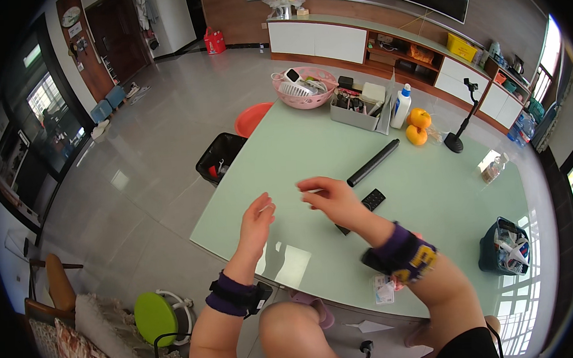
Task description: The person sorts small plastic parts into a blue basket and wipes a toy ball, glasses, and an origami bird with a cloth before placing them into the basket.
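Observation:
My left hand [256, 223] is raised above the near left part of the glass-topped table [294, 149], fingers bent and apart, with no object evident in it. Facing it, my right hand [334, 200] hovers with thumb and fingers parted and slightly blurred; it holds nothing that I can see. Partly hidden beneath my right hand and wrist lies a black remote control [374, 200]. Beyond it a black cylindrical tube [373, 163] rests diagonally. Purple bands with black straps circle both wrists. A clear plastic packet [383, 289] lies under my right forearm, near the table edge.
Along the far edge stand a pink basket [306, 97], a grey organizer [353, 116], a white bottle [401, 106], oranges [416, 135] and a black phone stand [453, 142]. A clear bottle [494, 169] and a dark bin [489, 253] sit right. A trash bin [219, 153] stands left.

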A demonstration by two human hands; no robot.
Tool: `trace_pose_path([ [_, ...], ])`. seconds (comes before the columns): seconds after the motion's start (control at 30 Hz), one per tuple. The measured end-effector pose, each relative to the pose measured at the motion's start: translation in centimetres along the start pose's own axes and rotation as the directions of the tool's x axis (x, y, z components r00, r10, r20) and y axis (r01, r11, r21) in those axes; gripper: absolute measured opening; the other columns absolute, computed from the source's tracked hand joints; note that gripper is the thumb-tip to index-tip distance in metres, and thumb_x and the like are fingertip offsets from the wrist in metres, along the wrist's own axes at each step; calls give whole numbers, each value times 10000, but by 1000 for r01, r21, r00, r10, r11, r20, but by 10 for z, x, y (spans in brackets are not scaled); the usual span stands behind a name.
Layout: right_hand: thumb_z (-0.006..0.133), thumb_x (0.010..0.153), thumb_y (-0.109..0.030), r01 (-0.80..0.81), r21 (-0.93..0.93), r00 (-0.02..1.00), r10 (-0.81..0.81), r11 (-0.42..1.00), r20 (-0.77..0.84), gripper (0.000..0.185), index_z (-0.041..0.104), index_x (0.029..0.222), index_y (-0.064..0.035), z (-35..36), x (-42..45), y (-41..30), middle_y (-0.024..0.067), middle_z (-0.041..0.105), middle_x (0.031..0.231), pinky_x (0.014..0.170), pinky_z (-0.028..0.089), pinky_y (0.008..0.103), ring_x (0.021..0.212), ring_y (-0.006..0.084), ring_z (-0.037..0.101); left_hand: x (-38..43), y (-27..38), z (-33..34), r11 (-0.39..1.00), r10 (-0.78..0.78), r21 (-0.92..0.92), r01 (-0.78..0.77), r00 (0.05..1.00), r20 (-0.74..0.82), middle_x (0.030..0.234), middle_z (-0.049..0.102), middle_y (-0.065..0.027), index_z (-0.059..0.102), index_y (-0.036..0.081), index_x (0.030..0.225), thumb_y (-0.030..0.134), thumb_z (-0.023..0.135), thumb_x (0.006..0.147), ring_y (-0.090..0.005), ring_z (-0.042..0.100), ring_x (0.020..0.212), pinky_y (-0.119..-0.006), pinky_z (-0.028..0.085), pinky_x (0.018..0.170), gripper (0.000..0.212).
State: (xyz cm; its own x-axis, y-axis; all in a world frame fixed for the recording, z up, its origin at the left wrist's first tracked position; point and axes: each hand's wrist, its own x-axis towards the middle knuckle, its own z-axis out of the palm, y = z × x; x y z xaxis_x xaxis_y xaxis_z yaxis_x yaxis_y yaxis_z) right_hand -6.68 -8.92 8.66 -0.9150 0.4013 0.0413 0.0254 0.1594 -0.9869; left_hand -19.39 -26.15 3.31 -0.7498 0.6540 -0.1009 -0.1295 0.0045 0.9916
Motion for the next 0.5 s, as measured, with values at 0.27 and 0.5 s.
trace_pose_path([
  [0.27,666,878,-90,57,-520,940,-221,852,-259,235,681,1109,-49,-93,-163,5,83,672,1005,793,533,303,882,208,661,-47,32,63,945,5,278,-171,859,512,1199,657,-83,589,30,1292,170,546,997,-175,607,1110,-332,475,952,329],
  [0.5,661,860,-21,-49,-400,933,-101,915,-346,193,701,1047,-40,-94,-274,12,83,702,986,754,538,308,869,210,668,-121,35,132,884,-125,372,-284,624,772,1200,662,-97,601,36,1265,213,548,1004,-198,632,1080,-350,504,923,320],
])
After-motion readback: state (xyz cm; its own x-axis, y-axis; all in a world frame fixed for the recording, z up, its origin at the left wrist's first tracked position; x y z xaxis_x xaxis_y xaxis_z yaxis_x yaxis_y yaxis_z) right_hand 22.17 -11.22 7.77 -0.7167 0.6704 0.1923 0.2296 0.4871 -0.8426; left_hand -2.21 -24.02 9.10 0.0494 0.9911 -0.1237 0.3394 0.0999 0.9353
